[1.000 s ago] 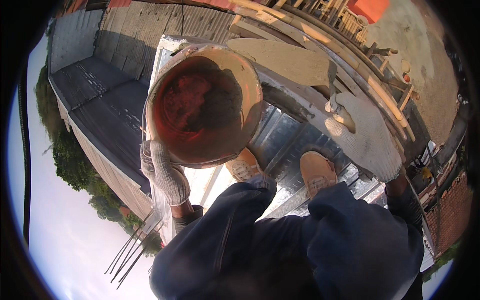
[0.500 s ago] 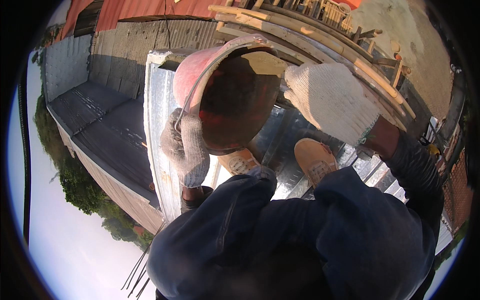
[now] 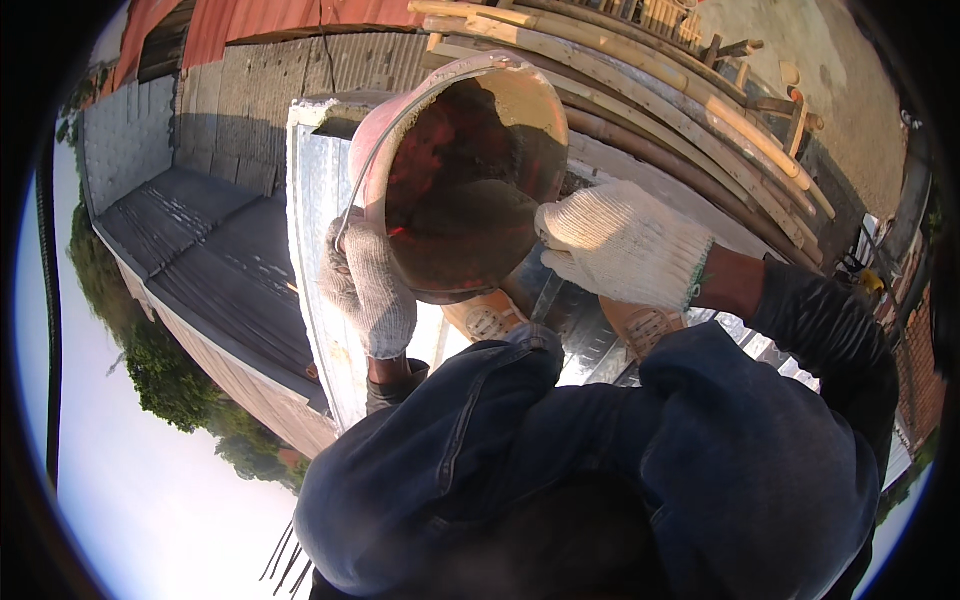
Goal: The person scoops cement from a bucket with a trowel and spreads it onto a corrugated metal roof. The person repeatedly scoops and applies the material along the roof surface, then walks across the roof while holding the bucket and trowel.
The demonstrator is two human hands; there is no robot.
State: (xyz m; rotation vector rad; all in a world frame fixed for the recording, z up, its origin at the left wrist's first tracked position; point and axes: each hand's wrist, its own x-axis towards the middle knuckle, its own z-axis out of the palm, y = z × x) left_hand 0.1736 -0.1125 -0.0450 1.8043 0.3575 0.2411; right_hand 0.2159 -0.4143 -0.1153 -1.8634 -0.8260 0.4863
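A pinkish red bucket [image 3: 440, 135], crusted with grey mortar and dark red inside, is tilted toward me. My left hand [image 3: 372, 282], in a knit glove, grips its left side by the metal handle. My right hand [image 3: 615, 240], also gloved, is closed at the bucket's right rim on the trowel, whose handle is mostly hidden and whose blade [image 3: 470, 220] shows darkly inside the bucket. My shoes [image 3: 485, 315] stand on shiny sheet metal [image 3: 330, 360] below.
Long bamboo poles and planks [image 3: 680, 110] lie beyond the bucket to the right. Corrugated walls [image 3: 260, 120] and a dark lower roof [image 3: 210, 260] are at the left. Several thin rods [image 3: 285, 550] stick out at lower left, with trees [image 3: 170, 370] behind.
A second ago the bucket was more upright and the trowel was raised outside it. Since then the bucket has tipped, and my right hand has moved left with the trowel into it.
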